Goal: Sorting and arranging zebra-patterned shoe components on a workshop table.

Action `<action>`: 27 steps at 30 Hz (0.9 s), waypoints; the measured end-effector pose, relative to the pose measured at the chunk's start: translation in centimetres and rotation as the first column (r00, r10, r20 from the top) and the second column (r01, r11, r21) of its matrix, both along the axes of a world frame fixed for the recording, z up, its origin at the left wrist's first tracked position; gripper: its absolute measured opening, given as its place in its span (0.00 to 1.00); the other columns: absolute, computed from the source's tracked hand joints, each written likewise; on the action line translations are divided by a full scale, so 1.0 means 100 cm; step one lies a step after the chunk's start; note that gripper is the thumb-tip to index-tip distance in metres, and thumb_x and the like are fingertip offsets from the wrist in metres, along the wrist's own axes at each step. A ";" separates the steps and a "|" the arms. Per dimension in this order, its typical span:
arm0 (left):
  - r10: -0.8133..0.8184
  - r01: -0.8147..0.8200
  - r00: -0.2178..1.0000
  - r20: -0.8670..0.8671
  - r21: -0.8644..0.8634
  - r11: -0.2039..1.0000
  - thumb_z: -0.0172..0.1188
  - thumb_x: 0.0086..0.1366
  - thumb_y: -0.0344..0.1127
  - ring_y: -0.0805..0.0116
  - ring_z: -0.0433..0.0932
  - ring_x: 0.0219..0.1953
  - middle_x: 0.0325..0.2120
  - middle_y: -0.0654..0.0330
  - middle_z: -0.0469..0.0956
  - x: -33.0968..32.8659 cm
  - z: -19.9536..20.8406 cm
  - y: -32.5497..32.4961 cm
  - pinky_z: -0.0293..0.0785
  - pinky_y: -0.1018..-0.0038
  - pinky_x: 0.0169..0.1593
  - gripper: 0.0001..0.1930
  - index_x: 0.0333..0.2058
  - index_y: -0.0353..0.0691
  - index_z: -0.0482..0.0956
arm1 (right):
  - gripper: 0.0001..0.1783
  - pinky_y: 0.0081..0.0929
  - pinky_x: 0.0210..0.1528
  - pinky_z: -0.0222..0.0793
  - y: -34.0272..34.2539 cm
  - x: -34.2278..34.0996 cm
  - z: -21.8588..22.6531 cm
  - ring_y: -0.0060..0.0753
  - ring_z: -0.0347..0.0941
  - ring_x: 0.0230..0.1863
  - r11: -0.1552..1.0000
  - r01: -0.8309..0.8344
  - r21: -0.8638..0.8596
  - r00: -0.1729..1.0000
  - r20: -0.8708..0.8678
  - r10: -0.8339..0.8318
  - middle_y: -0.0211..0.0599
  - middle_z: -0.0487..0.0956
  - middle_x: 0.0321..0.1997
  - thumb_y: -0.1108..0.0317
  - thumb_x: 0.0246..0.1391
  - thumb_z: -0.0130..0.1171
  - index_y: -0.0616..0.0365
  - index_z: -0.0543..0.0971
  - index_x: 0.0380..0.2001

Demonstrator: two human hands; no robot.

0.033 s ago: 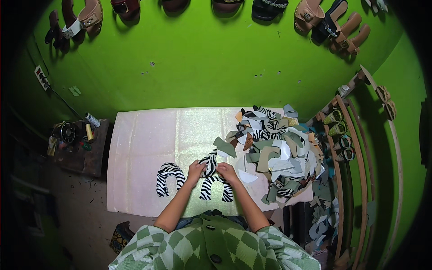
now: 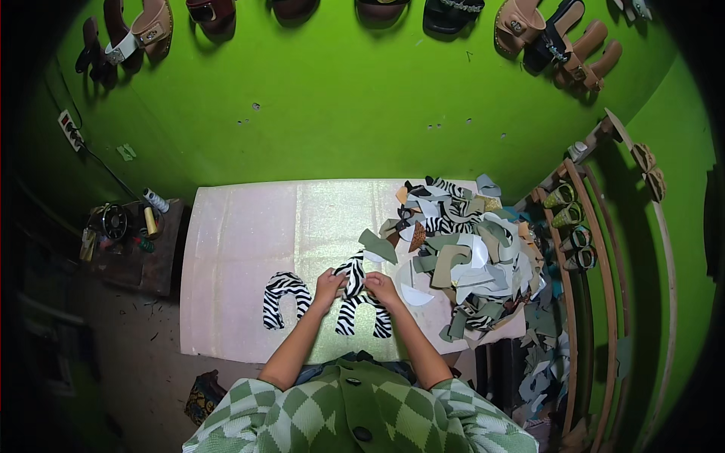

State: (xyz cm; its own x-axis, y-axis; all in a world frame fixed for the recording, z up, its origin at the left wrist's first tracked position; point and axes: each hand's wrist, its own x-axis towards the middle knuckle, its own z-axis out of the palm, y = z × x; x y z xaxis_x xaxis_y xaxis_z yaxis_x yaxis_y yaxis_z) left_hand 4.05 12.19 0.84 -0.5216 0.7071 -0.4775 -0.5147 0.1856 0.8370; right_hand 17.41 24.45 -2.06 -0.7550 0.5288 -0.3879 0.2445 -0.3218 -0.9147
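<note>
Between my two hands is a zebra-print material piece (image 2: 353, 273), its upper end rising past the fingers. My left hand (image 2: 328, 288) pinches it on the left side, and my right hand (image 2: 381, 287) has closed fingers at its right edge. Just below the hands, a U-shaped zebra-print piece (image 2: 344, 321) lies on the table with its legs toward me, partly under the held one. Left of my left forearm lies a similar arched zebra-print piece (image 2: 286, 285). A grey-green offcut (image 2: 377, 246) rests beyond my right hand.
A large heap of offcuts (image 2: 472, 260) covers the right side of the pale table (image 2: 238, 249). Left of it stands a small dark stand with thread spools (image 2: 151, 220). On the right is a wooden rack (image 2: 593, 264) with sandals; more sandals (image 2: 155, 30) hang on the green wall.
</note>
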 end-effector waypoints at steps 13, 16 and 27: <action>0.199 -0.187 0.973 0.115 -0.103 0.977 0.55 0.61 0.32 0.78 0.75 0.36 0.33 0.65 0.75 -0.021 -0.011 -0.030 0.72 0.83 0.33 0.06 0.36 0.41 0.70 | 0.14 0.26 0.41 0.68 0.011 0.009 0.007 0.35 0.74 0.38 0.664 0.106 0.740 0.975 0.055 -0.216 0.46 0.75 0.38 0.66 0.49 0.57 0.58 0.78 0.40; -0.010 0.017 0.999 0.052 -0.135 0.991 0.56 0.60 0.34 0.78 0.76 0.37 0.34 0.64 0.76 -0.005 -0.012 -0.022 0.69 0.84 0.33 0.07 0.35 0.41 0.70 | 0.16 0.15 0.37 0.65 -0.003 -0.001 0.004 0.18 0.71 0.33 0.935 0.006 0.355 1.000 0.026 -0.017 0.27 0.77 0.32 0.63 0.52 0.56 0.61 0.78 0.41; -0.292 0.305 0.939 -0.183 0.047 0.951 0.56 0.60 0.31 0.78 0.73 0.34 0.29 0.64 0.76 -0.001 -0.015 -0.014 0.69 0.83 0.40 0.11 0.40 0.33 0.75 | 0.09 0.10 0.30 0.63 0.000 0.004 0.000 0.12 0.68 0.28 0.987 0.008 0.159 0.991 -0.132 0.013 0.27 0.76 0.27 0.73 0.52 0.56 0.65 0.73 0.36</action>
State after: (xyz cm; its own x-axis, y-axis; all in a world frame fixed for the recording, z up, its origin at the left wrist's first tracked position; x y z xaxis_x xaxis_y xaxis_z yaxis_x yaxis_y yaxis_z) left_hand 3.97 10.82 -0.71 -0.3507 0.8726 -0.3399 -0.2925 0.2428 0.9249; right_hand 17.78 24.41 -2.09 -0.7955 0.5734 -0.1959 0.1187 -0.1697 -0.9783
